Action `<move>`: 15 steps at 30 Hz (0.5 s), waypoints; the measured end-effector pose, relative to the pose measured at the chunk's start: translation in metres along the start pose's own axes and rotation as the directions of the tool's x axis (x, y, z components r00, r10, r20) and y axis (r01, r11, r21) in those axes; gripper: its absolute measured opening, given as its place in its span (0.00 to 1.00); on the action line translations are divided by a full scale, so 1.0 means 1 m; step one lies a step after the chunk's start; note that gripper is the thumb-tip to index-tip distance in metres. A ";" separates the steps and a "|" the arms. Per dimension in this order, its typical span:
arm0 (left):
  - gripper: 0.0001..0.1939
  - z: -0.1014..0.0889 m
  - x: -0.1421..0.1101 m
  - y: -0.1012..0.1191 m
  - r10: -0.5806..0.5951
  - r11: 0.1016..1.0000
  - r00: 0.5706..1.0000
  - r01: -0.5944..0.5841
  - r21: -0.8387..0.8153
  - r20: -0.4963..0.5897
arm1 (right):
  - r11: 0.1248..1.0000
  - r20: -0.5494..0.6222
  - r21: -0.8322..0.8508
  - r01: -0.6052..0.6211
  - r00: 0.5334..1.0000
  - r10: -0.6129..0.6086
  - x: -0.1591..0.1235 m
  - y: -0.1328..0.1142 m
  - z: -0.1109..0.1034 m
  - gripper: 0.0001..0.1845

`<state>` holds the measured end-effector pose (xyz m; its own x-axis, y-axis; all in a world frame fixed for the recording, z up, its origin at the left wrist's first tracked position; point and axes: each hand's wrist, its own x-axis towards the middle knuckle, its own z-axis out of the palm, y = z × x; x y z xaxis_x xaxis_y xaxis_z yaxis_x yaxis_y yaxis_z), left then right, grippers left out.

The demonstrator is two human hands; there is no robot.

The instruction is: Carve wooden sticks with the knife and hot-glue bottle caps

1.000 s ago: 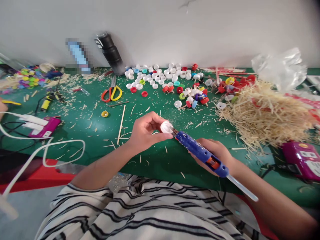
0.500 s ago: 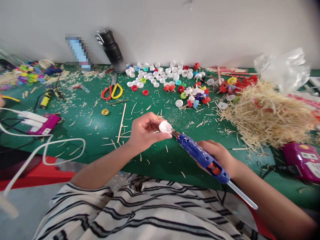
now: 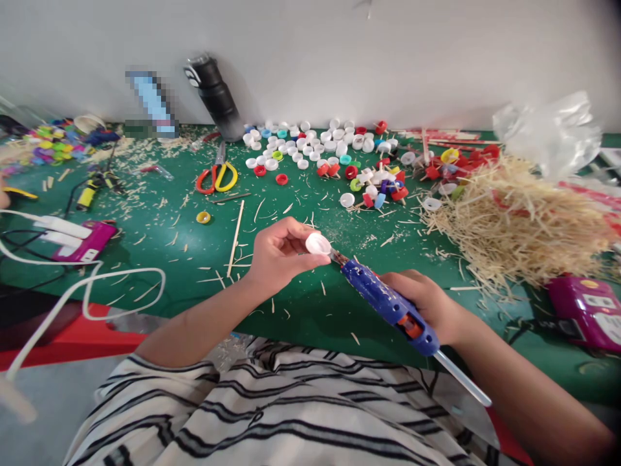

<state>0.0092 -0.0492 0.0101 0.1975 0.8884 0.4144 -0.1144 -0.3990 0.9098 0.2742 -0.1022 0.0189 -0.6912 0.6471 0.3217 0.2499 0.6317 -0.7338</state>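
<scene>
Between thumb and fingers, my left hand (image 3: 286, 255) pinches a white bottle cap (image 3: 317, 244), its hollow side facing up toward me. My right hand (image 3: 427, 301) is wrapped around a blue hot glue gun (image 3: 381, 294). The gun's nozzle is at the cap's right rim; whether it touches the inside I cannot tell. A clear glue stick (image 3: 463, 378) sticks out of the gun's back end. Both hands are above the green table (image 3: 310, 317), near its front edge.
Loose bottle caps (image 3: 334, 139) and caps with sticks (image 3: 381, 181) lie behind my hands. Scissors (image 3: 217, 175), a black bottle (image 3: 216, 97) and a thin stick (image 3: 236, 238) are left of them. A straw-like pile (image 3: 524, 220) and purple power strips (image 3: 589, 314) flank the work area.
The cap and the glue gun have shifted very slightly left together. Both hands keep their hold; the rest looks the same.
</scene>
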 end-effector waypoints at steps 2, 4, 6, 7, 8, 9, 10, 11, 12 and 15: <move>0.22 -0.002 0.002 0.000 -0.001 1.000 1.000 0.002 0.016 -0.030 | 1.000 0.030 -0.030 0.002 1.000 -0.001 0.001 0.000 0.000 0.16; 0.23 -0.005 0.005 0.000 0.007 1.000 0.998 -0.006 0.019 -0.059 | 0.998 0.063 -0.063 -0.001 0.998 0.005 0.001 0.001 0.001 0.14; 0.23 -0.007 0.007 0.000 0.015 1.000 0.997 -0.013 0.018 -0.074 | 0.997 0.062 -0.076 -0.023 0.998 0.028 -0.001 0.003 0.002 0.15; 0.23 -0.008 0.008 0.000 0.017 1.000 0.997 -0.016 0.018 -0.077 | 0.996 0.049 -0.073 -0.044 0.998 0.048 -0.002 0.004 0.002 0.16; 0.23 -0.009 0.008 0.000 0.016 1.000 0.997 -0.014 0.019 -0.076 | 0.996 0.034 -0.064 -0.066 0.997 0.068 -0.003 0.006 0.002 0.17; 0.23 -0.009 0.008 -0.001 0.012 1.000 0.997 -0.011 0.018 -0.075 | 0.995 0.020 -0.057 -0.087 0.996 0.088 -0.005 0.007 0.002 0.18; 0.23 -0.009 0.009 -0.001 0.010 1.000 0.997 -0.009 0.016 -0.075 | 0.994 0.009 -0.050 -0.102 0.995 0.102 -0.006 0.007 0.001 0.19; 0.23 -0.009 0.009 -0.001 0.007 1.000 0.997 -0.006 0.013 -0.074 | 0.993 0.002 -0.043 -0.111 0.994 0.111 -0.007 0.008 0.001 0.19; 0.23 -0.009 0.009 -0.001 0.001 1.000 0.997 0.000 0.007 -0.075 | 0.993 -0.003 -0.036 -0.116 0.993 0.116 -0.008 0.008 0.000 0.19; 0.22 -0.009 0.009 -0.002 -0.025 0.999 0.997 0.023 -0.030 -0.067 | 0.992 -0.033 -0.029 -0.126 0.992 0.125 -0.009 0.008 -0.001 0.16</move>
<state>0.0024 -0.0382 0.0121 0.1350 0.9112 0.3891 -0.1391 -0.3714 0.9180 0.2829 -0.1025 0.0108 -0.6317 0.7347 0.2472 0.3542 0.5572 -0.7510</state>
